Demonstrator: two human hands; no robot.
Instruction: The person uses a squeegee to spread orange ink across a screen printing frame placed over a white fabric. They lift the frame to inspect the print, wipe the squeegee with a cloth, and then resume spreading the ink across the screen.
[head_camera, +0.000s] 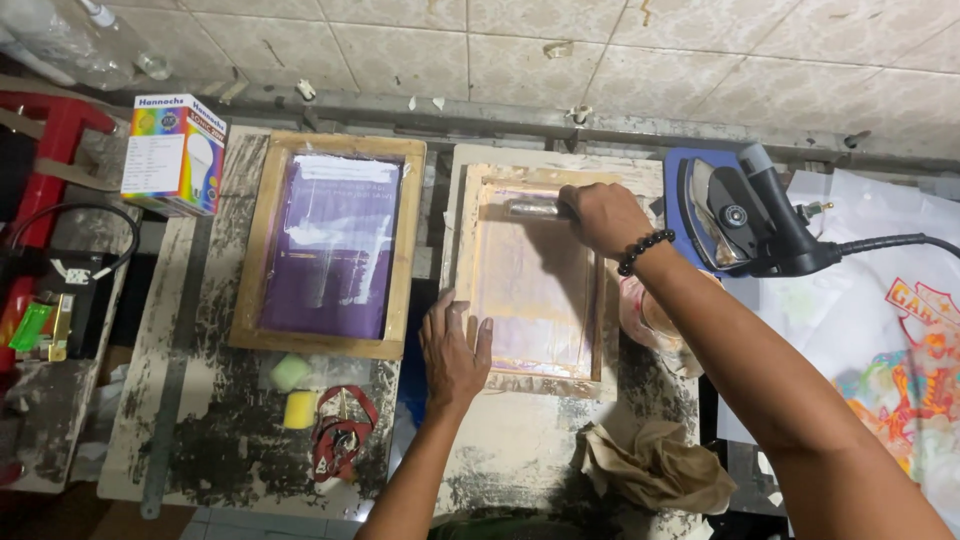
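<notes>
— What's under you there?

— A worn desk (520, 470), paint flaking, black stains all over it. Behind it runs a metal rail, then a floor of pale patterned tiles (700, 45). My left hand (455, 350) lies flat, fingers spread, on the lower left corner of the frame (470, 290), pressing it down; it grips nothing. My right hand (600, 217) is closed around the squeegee (535, 208), which sits at the far end of the screen inside that frame.

— And the frame itself?

— Wooden, pale, lying flat in the middle of the desk, its mesh pinkish and wet-looking. A second frame (330, 245) lies just to the left, with a purple screen.

— What else is about?

— A lamp box (175, 150) stands at the far left corner. Near me, left of my arm, two small sponges (292, 385), green and yellow, and a red clip (340, 435). A crumpled brown rag (650, 465) lies under my right arm. To the right an iron (745, 215) rests on a blue pad, its cord running off right, beside a white printed cloth (880, 330).

— The far left?

— Something red, and a black cable; I can't tell more.
</notes>
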